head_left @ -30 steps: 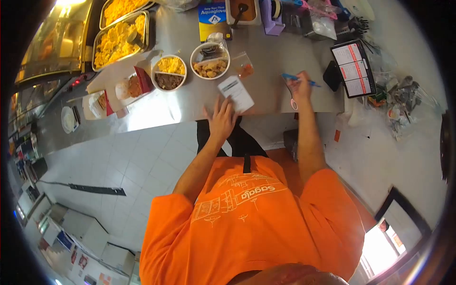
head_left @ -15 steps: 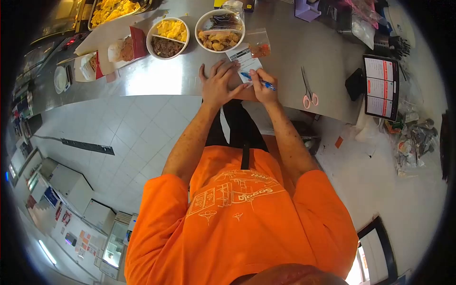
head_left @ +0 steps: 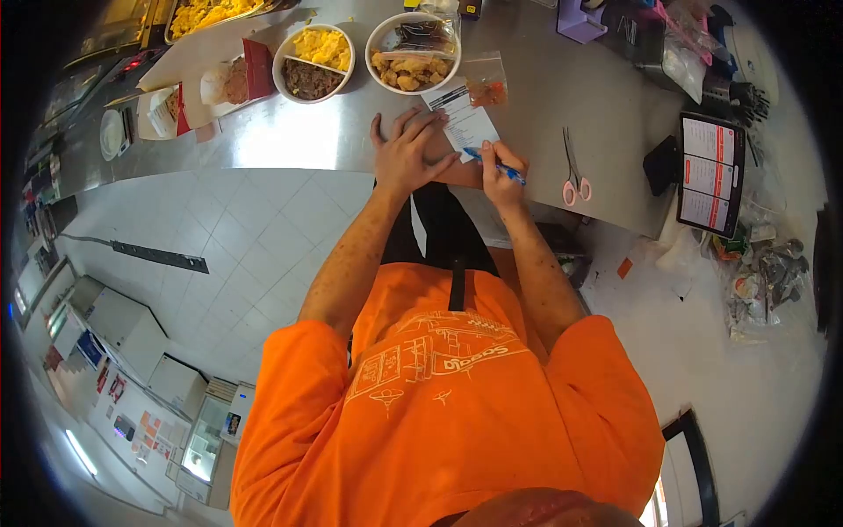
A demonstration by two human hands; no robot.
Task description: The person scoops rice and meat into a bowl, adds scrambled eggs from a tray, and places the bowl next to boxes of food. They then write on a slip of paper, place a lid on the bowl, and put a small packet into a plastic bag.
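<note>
My right hand is closed round a blue pen, its tip at the lower part of a printed white paper slip. To the left, my left hand lies on the counter with its fingers spread, the fingertips by the slip's left edge. Just above the slip stands a round white bowl with fried pieces and a bagged dark item. A small clear bag with orange contents touches the slip's upper right. Another bowl holds yellow food and dark shredded food.
Pink-handled scissors lie right of my right hand. Farther right are a tablet and a black object. Open food boxes stand at the left, with a metal tray of yellow food behind. A purple holder is at the back.
My right hand has moved down and slightly right with the pen, uncovering more of the slip. My left hand stays in nearly the same place. The view has shifted slightly.
</note>
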